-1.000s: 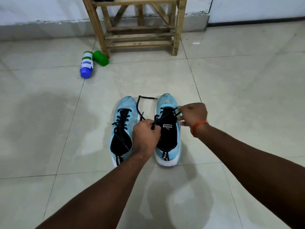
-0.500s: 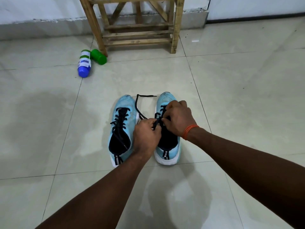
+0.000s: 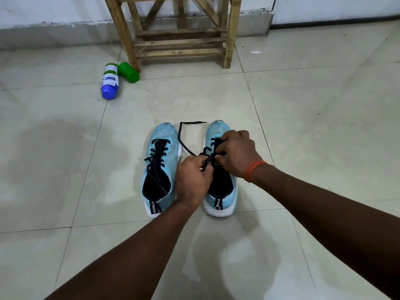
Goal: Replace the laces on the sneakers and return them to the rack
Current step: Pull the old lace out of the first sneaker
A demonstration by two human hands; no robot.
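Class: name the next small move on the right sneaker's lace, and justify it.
Probably pull the lace through with the left hand: its free end lies slack on the floor beside the left sneaker, while the right hand pinches it.

Before the rack (image 3: 179, 43) I see the left sneaker (image 3: 160, 169) and right sneaker (image 3: 216, 128) side by side, a lace (image 3: 181, 139) between them. By the rack's left foot lie a bottle (image 3: 110, 81) and a second bottle (image 3: 129, 72).
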